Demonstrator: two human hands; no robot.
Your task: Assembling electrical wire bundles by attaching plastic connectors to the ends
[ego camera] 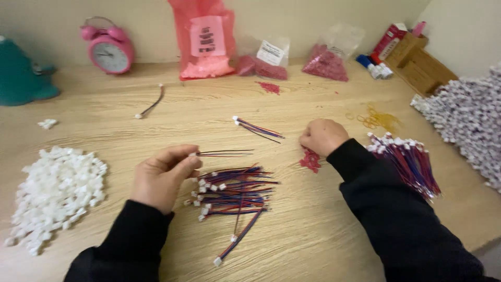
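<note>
Left hand: your left hand (pixel 160 176) is raised just above the desk (pixel 323 230), its fingers (pixel 183 156) pinched on the white connector end of a thin wire lead (pixel 224 153), whose red and dark strands run out to the right.
Right hand: your right hand (pixel 322 136) rests knuckles up on the desk, fingers curled down onto a small heap of red pieces (pixel 311 159); whether they grip a piece you cannot tell.
Loose leads: a loose pile of leads (pixel 235 193) with white connectors lies just below the held lead, between your 2 forearms.
Stray leads: 1 short bunch of leads (pixel 258 128) lies beyond your hands, and 1 single dark lead (pixel 151 107) lies farther left, towards the clock.
Finished bundle: a thick sheaf of leads (pixel 412 162) lies just right of your right sleeve.
White housings: a broad heap of white plastic housings (pixel 55 193) lies at the left, well apart from your left hand.
Right edge: a large mound of white-tipped leads (pixel 464 120) fills the desk's right side.
Elastic bands: some yellow bands (pixel 378 119) lie beyond the sheaf.
Back row: a pink alarm clock (pixel 108 49), a pink bag (pixel 204 39), 2 clear bags of red pieces (pixel 297 60) and a wooden box (pixel 420 65) stand along the wall.
Far left: a teal object (pixel 21 75) sits at the edge.
</note>
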